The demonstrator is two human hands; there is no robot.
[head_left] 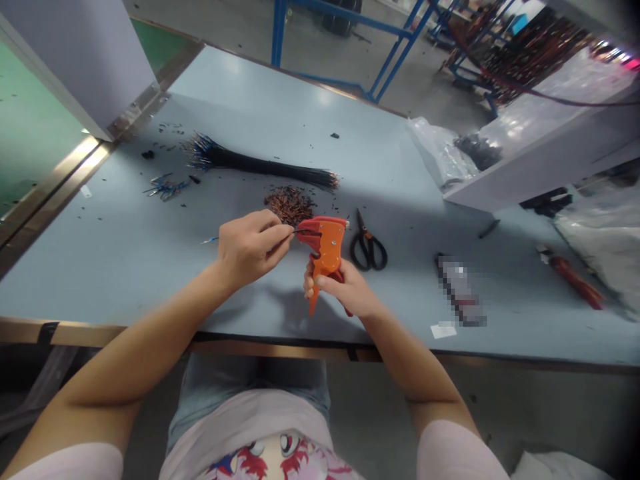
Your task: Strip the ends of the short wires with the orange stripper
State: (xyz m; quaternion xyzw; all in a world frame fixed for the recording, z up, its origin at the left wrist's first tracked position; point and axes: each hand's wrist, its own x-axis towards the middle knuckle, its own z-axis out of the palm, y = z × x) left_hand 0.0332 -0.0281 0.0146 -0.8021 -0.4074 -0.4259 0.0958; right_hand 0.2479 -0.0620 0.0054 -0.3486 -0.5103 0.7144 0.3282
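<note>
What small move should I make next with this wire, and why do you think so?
Probably squeeze the grip of the orange wire stripper with your right hand. Your left hand already pinches the thin wire, and its end seems to sit in the tool's front, so it looks ready.

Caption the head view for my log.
Left hand holds a wire at orange wire strippers gripped by the right hand.

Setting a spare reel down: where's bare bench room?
Bare bench lies beyond the black wire bundle and between the scissors and the blurred object. Crowded around the copper clippings and the orange wire stripper in the right hand.
</note>
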